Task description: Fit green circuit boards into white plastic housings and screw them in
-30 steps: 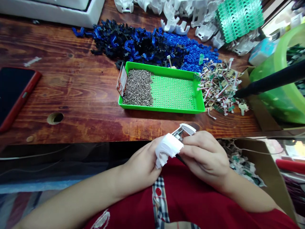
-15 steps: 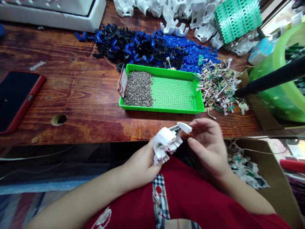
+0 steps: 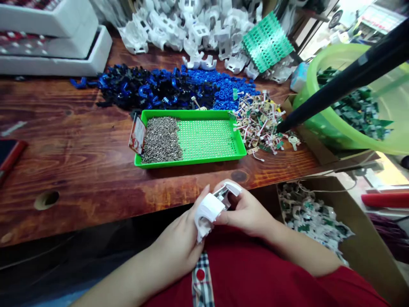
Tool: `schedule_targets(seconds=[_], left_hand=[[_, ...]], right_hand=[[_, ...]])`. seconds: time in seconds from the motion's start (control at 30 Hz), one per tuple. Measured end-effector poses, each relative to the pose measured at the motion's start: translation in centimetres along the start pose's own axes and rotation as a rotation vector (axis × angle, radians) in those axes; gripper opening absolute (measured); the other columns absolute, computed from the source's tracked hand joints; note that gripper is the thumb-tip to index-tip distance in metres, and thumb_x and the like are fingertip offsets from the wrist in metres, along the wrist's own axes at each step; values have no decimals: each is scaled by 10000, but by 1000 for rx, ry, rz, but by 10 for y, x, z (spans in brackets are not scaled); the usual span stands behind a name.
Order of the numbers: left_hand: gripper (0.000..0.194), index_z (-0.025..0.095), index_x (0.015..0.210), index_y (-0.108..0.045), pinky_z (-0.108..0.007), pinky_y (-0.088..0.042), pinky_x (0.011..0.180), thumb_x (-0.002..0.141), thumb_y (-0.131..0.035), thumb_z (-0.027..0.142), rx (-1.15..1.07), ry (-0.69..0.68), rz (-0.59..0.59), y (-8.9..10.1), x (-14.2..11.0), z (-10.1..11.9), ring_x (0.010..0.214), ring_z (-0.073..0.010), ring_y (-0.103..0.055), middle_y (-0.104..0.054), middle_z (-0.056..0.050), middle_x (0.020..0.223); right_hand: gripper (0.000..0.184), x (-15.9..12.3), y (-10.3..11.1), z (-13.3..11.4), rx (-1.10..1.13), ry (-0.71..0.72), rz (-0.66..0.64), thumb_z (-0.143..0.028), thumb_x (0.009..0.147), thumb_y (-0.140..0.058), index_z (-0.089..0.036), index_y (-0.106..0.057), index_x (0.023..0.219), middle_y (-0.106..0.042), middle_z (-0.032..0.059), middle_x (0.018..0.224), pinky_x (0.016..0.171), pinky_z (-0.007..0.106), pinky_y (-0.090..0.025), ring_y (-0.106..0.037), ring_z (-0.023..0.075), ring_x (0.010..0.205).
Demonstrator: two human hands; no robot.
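Observation:
A white curved plastic housing [image 3: 209,209] is held in front of my red shirt, just off the table's front edge. My left hand [image 3: 182,232] grips its left side, with the fingers mostly behind it. My right hand [image 3: 244,213] closes on the housing's right side, near a narrow arm that sticks out to the upper right. Just beyond the hands lies a green tray [image 3: 194,162] with a heap of small metal screws [image 3: 162,140] in its left part and a perforated floor on the right.
Behind the tray lie black and blue plastic parts [image 3: 153,89] and white housings [image 3: 172,27]. Small wired boards [image 3: 260,121] are heaped to its right. A black pole [image 3: 338,76] slants before a yellow-green tub [image 3: 322,115]. A cardboard box [image 3: 361,232] stands below, right.
My right hand has come in from the right and now touches the white housing. The view has shifted, so the tray and tub sit further left in it.

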State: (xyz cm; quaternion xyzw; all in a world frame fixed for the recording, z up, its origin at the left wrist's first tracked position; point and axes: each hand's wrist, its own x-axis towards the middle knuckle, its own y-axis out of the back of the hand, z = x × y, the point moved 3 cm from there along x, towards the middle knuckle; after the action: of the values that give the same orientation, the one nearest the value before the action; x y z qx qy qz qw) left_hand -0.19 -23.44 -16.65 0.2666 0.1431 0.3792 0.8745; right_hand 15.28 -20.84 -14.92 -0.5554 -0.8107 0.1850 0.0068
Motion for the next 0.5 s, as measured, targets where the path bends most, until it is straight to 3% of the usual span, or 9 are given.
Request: schedule_targets(seconds=[0.17, 0.3, 0.4, 0.5], left_hand=[[736, 271, 1411, -28, -433, -352, 1033, 801, -403, 98, 41, -33, 11, 2, 6, -2, 1282, -266, -347, -348, -94, 1416], [653, 312, 1390, -172, -425, -385, 1005, 815, -466, 214, -67, -60, -33, 10, 15, 12, 1209, -282, -445, -397, -65, 1391], [788, 321, 1410, -50, -381, -485, 889, 789, -535, 320, -173, -36, -119, 15, 22, 23, 1101, -267, -543, -457, -67, 1350], [840, 352, 1397, 59, -332, -531, 763, 792, -523, 348, -175, -41, -191, 21, 30, 29, 922, -211, -626, -540, -50, 1276]], right_hand=[[348, 1, -3, -1, 59, -3, 31, -164, 582, -772, -188, -557, 855, -584, -54, 764, 672, 177, -430, -537, 68, 690], [383, 0, 4, -5, 31, 1, -7, -193, 569, -782, -175, -533, 860, -569, -43, 755, 621, 178, -417, -521, 73, 671], [342, -10, 28, -26, -60, 24, 14, -264, 608, -757, -170, -520, 836, -542, -40, 714, 556, 169, -398, -492, 69, 623], [352, -43, 75, -57, -323, 21, 156, -322, 674, -701, -208, -537, 965, -575, -16, 801, 635, 202, -443, -540, 105, 710]])
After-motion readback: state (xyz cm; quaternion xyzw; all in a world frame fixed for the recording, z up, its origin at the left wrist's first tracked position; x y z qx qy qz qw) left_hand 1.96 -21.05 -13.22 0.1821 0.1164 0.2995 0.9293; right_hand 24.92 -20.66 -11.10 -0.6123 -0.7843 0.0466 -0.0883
